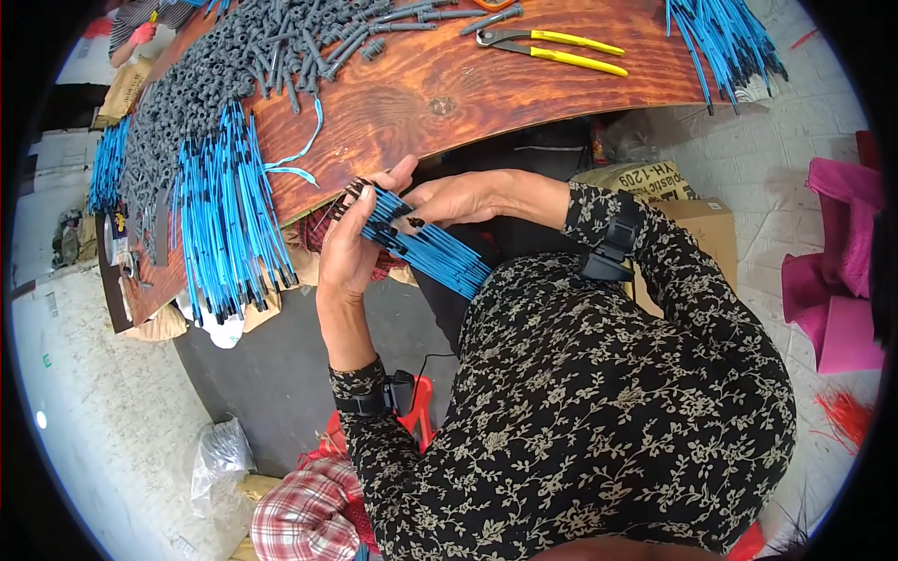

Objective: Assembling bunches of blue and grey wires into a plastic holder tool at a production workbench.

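A bundle of thin blue tubes (438, 259) with black fittings at their ends lies slantwise between my hands, in front of my body. My left hand (344, 245) is closed round its upper left end, with the thumb across the black tips. From the other side my right hand (454, 199) grips the bundle near its middle; most of its fingers are hidden behind the tubes. The tubes' lower ends reach my patterned black top.
On the wooden table (440, 105) lie yellow-handled pincers (561, 51), a heap of grey plastic fittings (215, 70) and a loose blue strip (307, 140). Blue tubes hang over its edge at left (229, 220) and right (725, 42). A red stool (421, 411) stands below.
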A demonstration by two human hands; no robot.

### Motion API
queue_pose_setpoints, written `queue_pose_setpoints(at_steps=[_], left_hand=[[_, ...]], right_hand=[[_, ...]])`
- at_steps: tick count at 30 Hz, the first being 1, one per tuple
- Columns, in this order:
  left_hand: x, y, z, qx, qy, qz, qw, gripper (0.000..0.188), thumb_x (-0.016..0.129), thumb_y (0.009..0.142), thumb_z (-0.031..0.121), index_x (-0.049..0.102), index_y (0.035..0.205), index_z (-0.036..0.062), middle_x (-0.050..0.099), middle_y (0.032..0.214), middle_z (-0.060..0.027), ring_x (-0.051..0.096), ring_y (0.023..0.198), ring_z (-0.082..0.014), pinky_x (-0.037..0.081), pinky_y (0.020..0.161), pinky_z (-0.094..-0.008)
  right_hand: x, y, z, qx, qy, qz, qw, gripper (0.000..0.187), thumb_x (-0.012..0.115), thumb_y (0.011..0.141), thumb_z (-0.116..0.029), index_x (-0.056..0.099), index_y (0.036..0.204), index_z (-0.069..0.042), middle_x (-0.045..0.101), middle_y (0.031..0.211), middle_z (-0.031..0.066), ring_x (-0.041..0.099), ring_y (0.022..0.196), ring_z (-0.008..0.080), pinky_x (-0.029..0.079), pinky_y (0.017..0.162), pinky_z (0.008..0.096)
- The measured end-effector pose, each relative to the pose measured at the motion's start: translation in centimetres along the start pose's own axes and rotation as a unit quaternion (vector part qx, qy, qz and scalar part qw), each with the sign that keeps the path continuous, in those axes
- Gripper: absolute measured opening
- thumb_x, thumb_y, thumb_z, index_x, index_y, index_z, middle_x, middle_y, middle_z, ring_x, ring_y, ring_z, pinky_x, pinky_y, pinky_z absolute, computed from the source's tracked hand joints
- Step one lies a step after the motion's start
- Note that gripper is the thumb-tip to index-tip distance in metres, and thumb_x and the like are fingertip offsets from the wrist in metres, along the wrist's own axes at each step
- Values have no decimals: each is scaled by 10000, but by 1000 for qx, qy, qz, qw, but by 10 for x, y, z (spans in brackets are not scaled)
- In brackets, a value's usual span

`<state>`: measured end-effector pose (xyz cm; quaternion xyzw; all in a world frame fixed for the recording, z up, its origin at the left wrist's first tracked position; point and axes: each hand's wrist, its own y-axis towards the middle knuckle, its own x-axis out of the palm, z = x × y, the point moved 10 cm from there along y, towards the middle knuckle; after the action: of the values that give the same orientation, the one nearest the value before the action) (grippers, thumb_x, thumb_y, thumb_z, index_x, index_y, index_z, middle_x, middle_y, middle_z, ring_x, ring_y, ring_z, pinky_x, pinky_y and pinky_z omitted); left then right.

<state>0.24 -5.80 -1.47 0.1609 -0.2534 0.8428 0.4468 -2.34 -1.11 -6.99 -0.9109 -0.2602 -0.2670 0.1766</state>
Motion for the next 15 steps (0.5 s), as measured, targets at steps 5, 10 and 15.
queue_pose_setpoints(at_steps=[5,10,15], left_hand=[[4,3,-2,10,-6,-14,1000,311,506,982,271,577,1167,31,476,1415,-215,510,1251,-286,378,1070,-416],[5,0,2,10,-21,-13,1000,309,498,985,272,578,1167,35,475,1416,-215,505,1257,-288,374,1073,-417],[8,0,2,7,-21,-20,1000,308,491,990,278,578,1167,41,465,1425,-216,485,1280,-289,362,1083,-416]], right_hand=[[-4,4,-21,-46,7,86,995,560,664,854,-538,608,1153,-69,601,996,-20,530,958,87,453,808,266],[1,7,-22,-45,11,97,994,600,648,829,-603,638,1119,-78,604,977,-21,528,931,81,457,787,271],[-3,12,-15,-18,44,81,996,458,690,864,-497,654,1090,-100,617,967,-17,545,884,77,462,780,277]])
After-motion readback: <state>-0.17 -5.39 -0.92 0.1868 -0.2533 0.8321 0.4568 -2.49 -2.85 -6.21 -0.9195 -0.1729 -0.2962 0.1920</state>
